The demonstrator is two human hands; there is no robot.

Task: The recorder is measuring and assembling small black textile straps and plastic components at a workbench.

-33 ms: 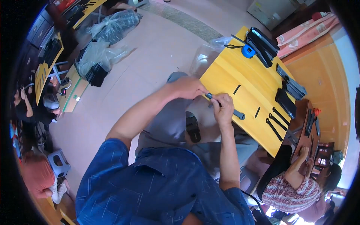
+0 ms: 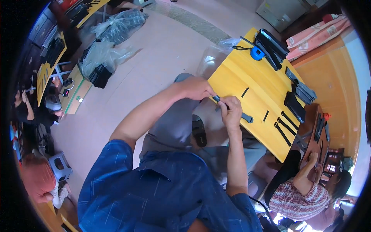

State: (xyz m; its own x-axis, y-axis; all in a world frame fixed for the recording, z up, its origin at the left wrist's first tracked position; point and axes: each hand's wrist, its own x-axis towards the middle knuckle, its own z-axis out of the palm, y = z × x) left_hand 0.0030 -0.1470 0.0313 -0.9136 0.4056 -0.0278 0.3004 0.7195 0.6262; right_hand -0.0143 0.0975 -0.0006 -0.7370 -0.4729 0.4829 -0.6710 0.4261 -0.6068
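Plainly, two bare hands meet at the near edge of a yellow counter [image 2: 228,77], working on a small dark piece [image 2: 216,98] between their fingertips. The left hand [image 2: 196,89] has its grip closed on the piece's ten o'clock end; the right hand [image 2: 231,110] has its grip pinched, thumb against fingers, on the four o'clock end. Clock directions run from that piece. At four o'clock, just beside the right hand, lies a grey strip [image 2: 247,118] with a rounded end; whether it joins the piece cannot be told. Farther out at four are three black straps [image 2: 286,124]. Black and grey pouches [image 2: 295,105] sit at three. A blue tape measure [image 2: 256,53] rests at one. Between four and five, beyond the counter, sits a co-worker [image 2: 299,199] in a patterned top.
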